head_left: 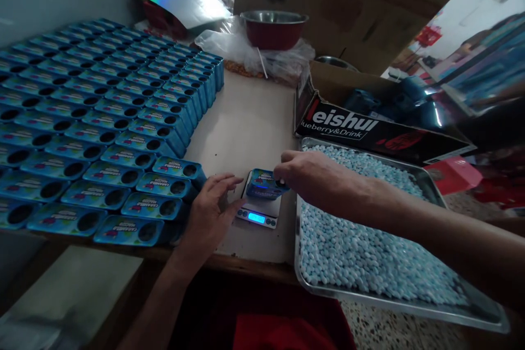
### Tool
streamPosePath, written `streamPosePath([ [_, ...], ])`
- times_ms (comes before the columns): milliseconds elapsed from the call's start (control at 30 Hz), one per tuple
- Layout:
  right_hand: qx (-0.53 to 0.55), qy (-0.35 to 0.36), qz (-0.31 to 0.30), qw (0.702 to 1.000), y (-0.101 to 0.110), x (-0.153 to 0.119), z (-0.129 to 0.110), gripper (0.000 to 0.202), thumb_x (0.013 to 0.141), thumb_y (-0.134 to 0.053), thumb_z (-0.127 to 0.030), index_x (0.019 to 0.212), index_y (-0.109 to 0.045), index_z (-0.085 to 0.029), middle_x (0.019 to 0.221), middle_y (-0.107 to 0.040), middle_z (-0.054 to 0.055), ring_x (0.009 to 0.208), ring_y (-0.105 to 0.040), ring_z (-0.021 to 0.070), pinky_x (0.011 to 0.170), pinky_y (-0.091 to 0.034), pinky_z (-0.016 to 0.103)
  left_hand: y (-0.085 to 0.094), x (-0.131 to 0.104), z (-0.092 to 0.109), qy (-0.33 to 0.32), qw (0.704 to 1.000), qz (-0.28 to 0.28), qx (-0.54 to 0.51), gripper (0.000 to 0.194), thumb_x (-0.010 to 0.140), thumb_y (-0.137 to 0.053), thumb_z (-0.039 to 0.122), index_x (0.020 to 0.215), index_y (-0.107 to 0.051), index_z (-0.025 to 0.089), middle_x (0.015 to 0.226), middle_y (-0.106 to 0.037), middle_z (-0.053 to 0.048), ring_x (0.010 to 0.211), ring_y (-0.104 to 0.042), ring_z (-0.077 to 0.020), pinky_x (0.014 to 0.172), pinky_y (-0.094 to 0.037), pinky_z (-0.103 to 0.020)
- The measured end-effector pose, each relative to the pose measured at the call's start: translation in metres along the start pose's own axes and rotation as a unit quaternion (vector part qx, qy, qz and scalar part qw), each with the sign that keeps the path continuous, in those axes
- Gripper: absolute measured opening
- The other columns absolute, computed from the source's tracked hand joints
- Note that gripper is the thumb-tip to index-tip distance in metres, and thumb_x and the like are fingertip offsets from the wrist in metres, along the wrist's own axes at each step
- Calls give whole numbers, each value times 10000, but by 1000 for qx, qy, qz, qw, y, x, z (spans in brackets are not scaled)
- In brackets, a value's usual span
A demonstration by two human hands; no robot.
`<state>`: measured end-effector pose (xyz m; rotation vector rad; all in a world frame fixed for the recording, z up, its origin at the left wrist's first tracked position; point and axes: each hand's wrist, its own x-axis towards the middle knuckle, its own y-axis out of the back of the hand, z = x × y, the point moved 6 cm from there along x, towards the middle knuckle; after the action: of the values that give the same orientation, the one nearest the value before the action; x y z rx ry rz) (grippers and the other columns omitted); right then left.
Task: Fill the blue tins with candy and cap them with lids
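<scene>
A small digital scale with a lit blue display stands on the pale table. On its plate rests a blue tin-like box with a printed top. My right hand is closed at the box's right end, over its round opening; what its fingertips pinch is too small to make out. My left hand is just left of the scale, fingers apart and curved, with nothing held. Rows of similar blue boxes with round dark holes stand at the left. Right of the scale lies a metal tray full of small pale blue and white pieces.
A black printed carton with blue items inside sits behind the tray. At the back are a red bowl, a clear plastic bag and a large cardboard sheet. The table's front edge runs below the scale.
</scene>
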<state>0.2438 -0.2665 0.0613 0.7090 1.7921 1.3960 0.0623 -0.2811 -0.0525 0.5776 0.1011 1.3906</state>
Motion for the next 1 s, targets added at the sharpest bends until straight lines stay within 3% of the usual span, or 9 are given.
streamPosePath([
  [200,41,1,35,999,4,0,6,188,897,-571,-74,848,-723,-173,808,-627,44,617,-471,108,581,-313,269,-3,1,1,20,999,-4,-25,370,845,-735,308,1209,-682,269,1300,-601,-62,1068,-683,-217,1022,-572,-439],
  [333,93,-79,90,988,-3,-26,40,182,903,-580,-132,842,-737,-199,824,-665,46,711,-559,156,663,-379,297,-1,0,5,20,1000,-4,-21,370,855,-725,313,1220,-682,269,1287,-615,-63,1060,-687,-219,1014,-581,-436],
  [400,104,-144,79,981,-29,-51,64,127,896,-624,-191,931,-743,-219,877,-692,60,780,-594,199,706,-406,327,1,0,9,19,1000,-5,-17,370,867,-716,329,1229,-679,263,1276,-627,-64,1062,-689,-220,1008,-588,-427],
  [500,93,-167,9,982,-86,-87,81,297,871,-680,-258,1166,-682,-223,1093,-696,108,975,-610,273,804,-448,378,2,2,20,7,1000,-6,-3,375,878,-713,338,1241,-673,253,1280,-630,-59,1077,-685,-214,1020,-584,-410],
  [633,25,-165,-23,986,-129,-106,82,236,869,-580,-171,1095,-648,-167,1096,-662,139,1020,-597,283,863,-443,392,7,6,36,-3,1000,11,28,375,884,-715,320,1250,-664,255,1261,-639,-50,1056,-686,-198,1013,-588,-398],
  [733,49,-150,-36,987,-126,-106,86,161,820,-578,-145,962,-647,-176,986,-670,98,856,-612,225,742,-427,334,14,4,45,-6,998,27,49,384,884,-709,304,1261,-654,257,1271,-626,-53,1059,-685,-196,1000,-595,-395],
  [867,161,-149,-11,975,-105,-110,103,137,789,-594,-168,889,-678,-210,822,-676,27,695,-584,167,638,-386,290,22,-2,51,-4,996,45,80,392,877,-716,322,1260,-654,268,1280,-608,-54,1067,-677,-196,995,-595,-395],
  [933,266,-175,3,948,-101,-114,112,123,798,-602,-208,894,-679,-212,696,-645,-3,605,-551,147,586,-374,274,23,-5,53,1,995,47,90,401,872,-719,329,1264,-652,274,1276,-607,-55,1063,-677,-199,993,-595,-402],
  [1000,419,-206,11,884,-105,-117,117,104,802,-611,-250,883,-653,-201,597,-595,-25,526,-504,129,529,-355,259,22,-5,55,2,994,47,96,412,866,-720,329,1270,-651,277,1279,-606,-59,1057,-679,-203,999,-592,-414],
])
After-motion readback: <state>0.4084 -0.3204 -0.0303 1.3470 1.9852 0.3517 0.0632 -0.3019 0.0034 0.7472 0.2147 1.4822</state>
